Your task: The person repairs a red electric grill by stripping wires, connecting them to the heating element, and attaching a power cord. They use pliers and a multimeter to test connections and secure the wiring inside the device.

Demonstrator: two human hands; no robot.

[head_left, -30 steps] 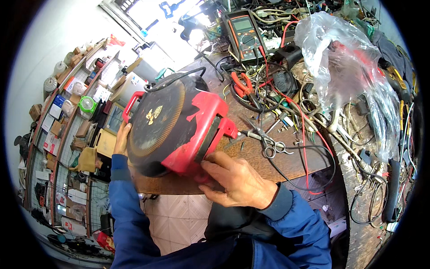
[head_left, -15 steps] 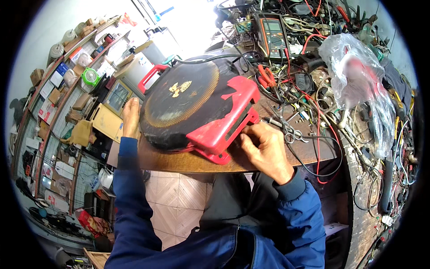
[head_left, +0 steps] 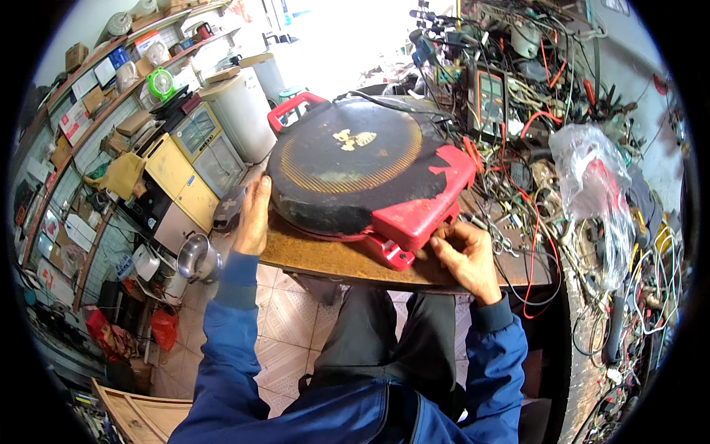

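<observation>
A round electric griddle (head_left: 318, 177) with a worn black lid and red plastic housing lies on the brown wooden table (head_left: 310, 255). Its red hinge housing (head_left: 410, 222) faces the near right; a red handle (head_left: 296, 109) sticks out at the far left. My left hand (head_left: 254, 218) stands upright against the griddle's left side, fingers stretched and flat. At the housing's lower right edge, my right hand (head_left: 472, 259) has its fingers bent and pinched against the red plastic; the fingertips are partly hidden. A black cord (head_left: 392, 105) runs across the lid's far side.
Tangled wires, a multimeter (head_left: 490, 100), red-handled pliers (head_left: 473, 155) and scissors (head_left: 503, 244) crowd the right side. A clear plastic bag (head_left: 592, 170) lies on the clutter. Shelves and cabinets (head_left: 177, 177) stand at left, with a metal pot (head_left: 198, 257) below.
The griddle's red housing has come down and tilts less. Both hands moved with it, the left closer against its side. My view has also shifted, so everything sits differently in it.
</observation>
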